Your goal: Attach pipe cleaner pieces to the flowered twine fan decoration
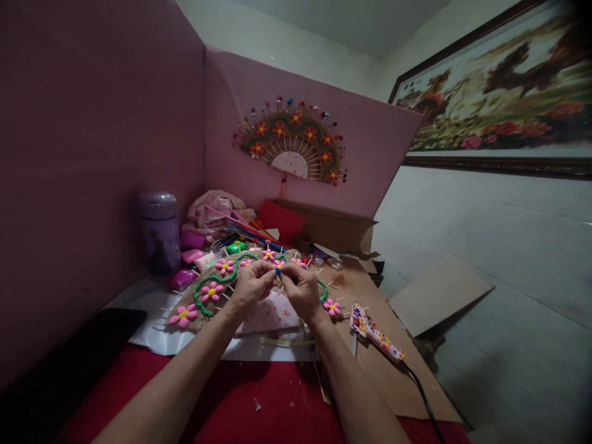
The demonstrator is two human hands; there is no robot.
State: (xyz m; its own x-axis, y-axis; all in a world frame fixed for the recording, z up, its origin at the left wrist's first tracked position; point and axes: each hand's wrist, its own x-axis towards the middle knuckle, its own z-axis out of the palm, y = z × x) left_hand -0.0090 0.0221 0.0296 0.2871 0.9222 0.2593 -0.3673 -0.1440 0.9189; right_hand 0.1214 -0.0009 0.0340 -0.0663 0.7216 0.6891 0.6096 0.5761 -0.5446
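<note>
The fingers (264,269) of both hands are drawn in narrow, and from where I sit I see them pinching a small blue piece (278,271); the left hand (252,287) meets it from one side, the right hand (303,287) from the other, probably because something so tiny needs two sets of fingertips to steady it; which hand bears more of the grip I cannot tell. The piece is over the flowered fan (187,301), which lies on a white sheet (148,327) with its curved edge away from me; I take the hands to be raised so that they clear the pink flowers (184,316) and the green strip (197,295). To my right a flower-patterned glue gun (377,336) lies on a cardboard sheet (393,382), close to the right arm and, I suppose, there to spare the red cloth (226,394) from drips; behind, coloured stems (259,231) lie loosely bunched, and a second fan (296,135) is up on the pink panel (370,142), in plain sight above the hands.
</note>
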